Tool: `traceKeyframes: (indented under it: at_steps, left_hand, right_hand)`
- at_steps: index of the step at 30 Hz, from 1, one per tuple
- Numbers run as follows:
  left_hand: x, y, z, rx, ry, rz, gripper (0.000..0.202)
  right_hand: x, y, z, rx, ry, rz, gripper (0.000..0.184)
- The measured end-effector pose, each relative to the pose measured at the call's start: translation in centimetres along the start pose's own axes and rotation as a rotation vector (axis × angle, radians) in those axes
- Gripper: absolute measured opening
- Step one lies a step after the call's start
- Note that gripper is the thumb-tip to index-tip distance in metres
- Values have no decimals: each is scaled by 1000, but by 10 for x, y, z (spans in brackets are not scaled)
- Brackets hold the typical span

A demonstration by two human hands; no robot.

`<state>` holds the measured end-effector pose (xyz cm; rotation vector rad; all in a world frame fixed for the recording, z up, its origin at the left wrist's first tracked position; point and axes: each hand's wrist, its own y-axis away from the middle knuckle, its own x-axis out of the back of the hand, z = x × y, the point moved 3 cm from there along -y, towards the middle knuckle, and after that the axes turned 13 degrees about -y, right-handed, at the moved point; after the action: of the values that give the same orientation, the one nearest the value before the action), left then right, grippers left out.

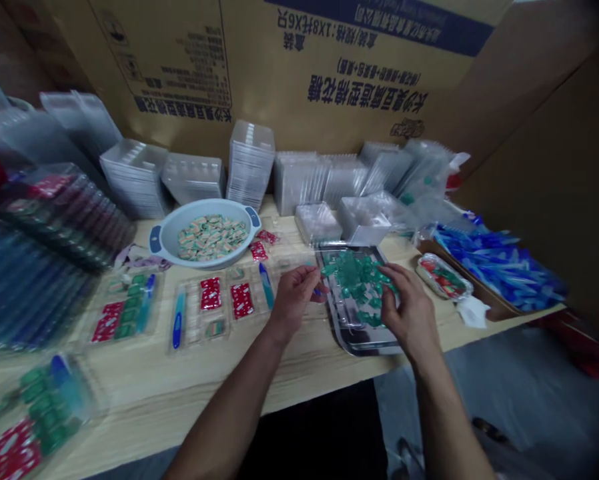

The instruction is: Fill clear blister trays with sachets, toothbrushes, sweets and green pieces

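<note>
My left hand (294,303) hovers by the tray's left rim, thumb and fingertips close together, with a small blue bit at them too blurred to name. My right hand (409,313) rests its spread fingers on a heap of small green wrapped pieces (357,280). That heap lies in a steel tray (352,340). Left of the tray, clear blister packs (224,307) lie open on the table, holding red packets and blue-handled items. Above them stands a pale blue bowl (204,263) of small wrapped pieces.
The pale wooden table (179,400) ends in a front edge near my arms. Stacks of clear plastic trays (249,163) line the back against a cardboard carton (329,67). Filled packs (64,220) pile up at left; a box of blue items (499,267) sits at right.
</note>
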<state>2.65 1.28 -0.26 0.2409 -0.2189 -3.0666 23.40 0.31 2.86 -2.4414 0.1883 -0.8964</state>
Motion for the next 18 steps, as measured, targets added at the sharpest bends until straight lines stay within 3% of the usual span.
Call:
traceKeyframes:
  at_steps: [2,5,10,14,18]
  left_hand:
    - [-1,1,-2,19,-8,-37,22]
    - [-2,0,-4,37,-24,-72,18]
    - [-1,-3,-7,-7,-110,-81,23]
    - [3,-3,-3,-226,-300,30,22]
    - [3,0,2,-372,-330,-32,23]
  right_hand:
    - [-15,1,-34,145,51,-112,43]
    - [-34,-3,-59,184,145,-270,37]
    - [-48,-12,-46,99,-18,-231,21]
    - [-49,-15,-35,27,-198,-202,17]
    - [-52,-14,-28,-108,-359,-261,23]
